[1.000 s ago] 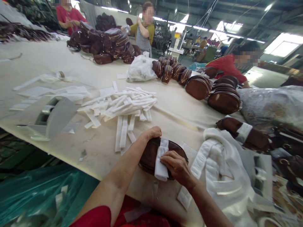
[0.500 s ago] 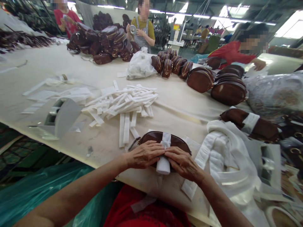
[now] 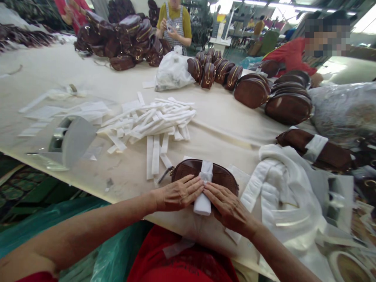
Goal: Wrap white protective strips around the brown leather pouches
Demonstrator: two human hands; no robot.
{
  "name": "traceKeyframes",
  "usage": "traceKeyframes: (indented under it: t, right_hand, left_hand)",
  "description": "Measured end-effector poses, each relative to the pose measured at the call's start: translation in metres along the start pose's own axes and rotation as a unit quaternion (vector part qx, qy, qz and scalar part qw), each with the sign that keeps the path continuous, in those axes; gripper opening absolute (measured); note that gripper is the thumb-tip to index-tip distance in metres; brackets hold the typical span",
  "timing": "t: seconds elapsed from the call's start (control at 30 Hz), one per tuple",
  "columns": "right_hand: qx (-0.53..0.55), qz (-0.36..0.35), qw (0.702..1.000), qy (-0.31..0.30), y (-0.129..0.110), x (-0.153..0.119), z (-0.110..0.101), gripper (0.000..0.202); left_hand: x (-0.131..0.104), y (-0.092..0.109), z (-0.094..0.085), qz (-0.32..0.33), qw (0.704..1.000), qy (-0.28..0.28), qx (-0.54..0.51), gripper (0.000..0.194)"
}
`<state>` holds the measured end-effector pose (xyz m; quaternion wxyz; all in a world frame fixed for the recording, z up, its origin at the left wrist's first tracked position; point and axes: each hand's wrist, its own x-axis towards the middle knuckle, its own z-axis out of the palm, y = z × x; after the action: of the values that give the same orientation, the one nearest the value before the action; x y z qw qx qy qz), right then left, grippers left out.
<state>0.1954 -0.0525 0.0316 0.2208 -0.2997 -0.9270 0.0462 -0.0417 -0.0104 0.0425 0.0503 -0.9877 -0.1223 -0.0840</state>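
A brown leather bag (image 3: 221, 172) with a zip pull at its left end lies at the table's near edge. Round its middle runs a white wrapping strip (image 3: 207, 167), whose folded end (image 3: 202, 205) points toward me. My left hand (image 3: 182, 192) rests on the bag's left half, fingers stretched flat, tips touching the strip. From the other side my right hand (image 3: 225, 199) lies on the bag with fingers extended, its tips meeting the left ones over the strip. Both thumbs are mostly hidden.
Loose white strips (image 3: 158, 117) are heaped beyond the bag. A tape dispenser (image 3: 63, 141) stands left, white padding (image 3: 282, 196) lies right, near a wrapped bag (image 3: 317, 150). Finished brown bags (image 3: 289, 102) line the back, with a white plastic bag (image 3: 174, 72). Co-workers stand beyond.
My fingers have slid slightly down toward me along the strip, and more of the bag's top shows. The view has tilted down a little. A co-worker at right has leaned.
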Motion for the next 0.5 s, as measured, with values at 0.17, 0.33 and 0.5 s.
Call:
traceKeyframes:
  t: [0.17, 0.33, 0.5]
  right_hand:
    - [-0.02, 0.003, 1.0, -0.007, -0.001, -0.004, 0.008, 0.05]
    - [-0.084, -0.009, 0.996, 0.039, -0.006, -0.018, 0.035, 0.043]
    - [-0.088, -0.014, 0.996, 0.018, -0.007, -0.019, 0.031, 0.044]
  left_hand:
    - [-0.003, -0.004, 0.009, 0.039, 0.999, 0.006, 0.018, 0.039]
    - [-0.015, 0.007, 0.048, 0.042, 0.994, 0.091, 0.033, 0.039]
    - [-0.017, 0.009, 0.052, 0.029, 0.998, 0.056, 0.024, 0.042]
